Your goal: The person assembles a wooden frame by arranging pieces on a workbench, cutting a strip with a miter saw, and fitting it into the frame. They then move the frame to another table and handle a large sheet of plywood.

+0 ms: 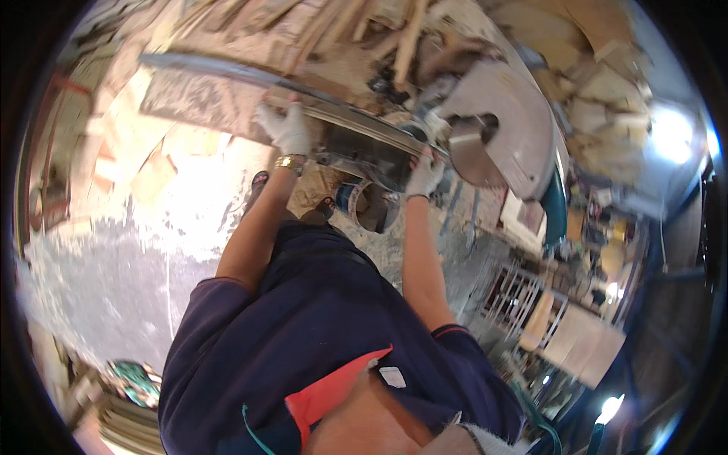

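My left hand (285,130), in a pale work glove with a gold-coloured band at the wrist, is closed around a narrow pale strip (353,123), perhaps wood. Further right, my right hand (425,174), gloved with bare fingertips, grips the strip near its right end. The strip lies along a long grey metal rail (216,67) on the saw bench. Just right of my right hand stands a large circular saw with a toothed blade (476,155) and a grey guard (512,114). Part of the strip is hidden by my fingers.
Several wood offcuts (326,30) are heaped behind the rail. Below the bench, near my feet, stands a round bucket (371,206). A pale board (584,343) and a metal rack (512,299) are at the right. Flat scraps (155,174) lie on the floor at left.
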`<action>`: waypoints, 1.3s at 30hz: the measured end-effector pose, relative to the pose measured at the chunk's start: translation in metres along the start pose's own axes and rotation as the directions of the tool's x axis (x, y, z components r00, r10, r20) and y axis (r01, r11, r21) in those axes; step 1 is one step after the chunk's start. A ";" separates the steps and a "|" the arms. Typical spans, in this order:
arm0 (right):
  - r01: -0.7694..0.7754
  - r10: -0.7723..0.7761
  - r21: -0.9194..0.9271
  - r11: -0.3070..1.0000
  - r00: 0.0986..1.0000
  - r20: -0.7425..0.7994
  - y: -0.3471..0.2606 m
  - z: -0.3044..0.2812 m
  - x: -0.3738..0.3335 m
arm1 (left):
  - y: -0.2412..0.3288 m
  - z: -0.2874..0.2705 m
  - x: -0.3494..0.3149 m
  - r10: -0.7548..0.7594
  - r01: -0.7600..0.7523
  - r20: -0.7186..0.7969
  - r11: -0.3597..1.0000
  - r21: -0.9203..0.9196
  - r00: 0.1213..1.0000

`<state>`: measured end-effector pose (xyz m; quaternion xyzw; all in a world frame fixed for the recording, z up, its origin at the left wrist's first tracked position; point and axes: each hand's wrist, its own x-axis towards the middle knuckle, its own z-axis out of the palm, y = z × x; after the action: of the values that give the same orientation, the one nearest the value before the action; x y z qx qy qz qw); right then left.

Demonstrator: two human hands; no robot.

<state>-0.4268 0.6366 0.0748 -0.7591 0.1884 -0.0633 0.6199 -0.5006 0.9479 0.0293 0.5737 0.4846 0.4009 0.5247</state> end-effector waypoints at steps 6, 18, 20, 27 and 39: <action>-0.132 0.128 0.115 0.985 0.991 0.039 0.014 -0.009 0.005 | 0.038 -0.012 -0.006 -0.120 0.121 0.016 0.979 -0.166 0.993; -0.162 0.155 0.119 0.980 0.985 0.071 0.009 -0.010 0.011 | 0.044 -0.010 -0.006 -0.144 0.141 -0.049 0.987 -0.074 0.988; -0.165 0.156 0.124 0.978 0.984 0.082 0.009 -0.011 0.010 | 0.042 -0.010 -0.004 -0.164 0.161 -0.029 0.983 -0.088 0.986; -0.175 0.167 0.174 0.969 0.984 0.060 0.005 -0.009 0.004 | 0.032 -0.007 -0.005 -0.077 0.075 -0.068 0.997 -0.027 0.995; -0.166 0.166 0.160 0.973 0.986 0.015 0.005 -0.008 0.002 | 0.035 -0.007 -0.004 -0.156 0.155 -0.040 0.988 -0.021 0.987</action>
<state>-0.4290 0.6279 0.0714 -0.6885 0.2448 -0.0255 0.6822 -0.5035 0.9463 0.0647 0.5210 0.5352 0.3749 0.5492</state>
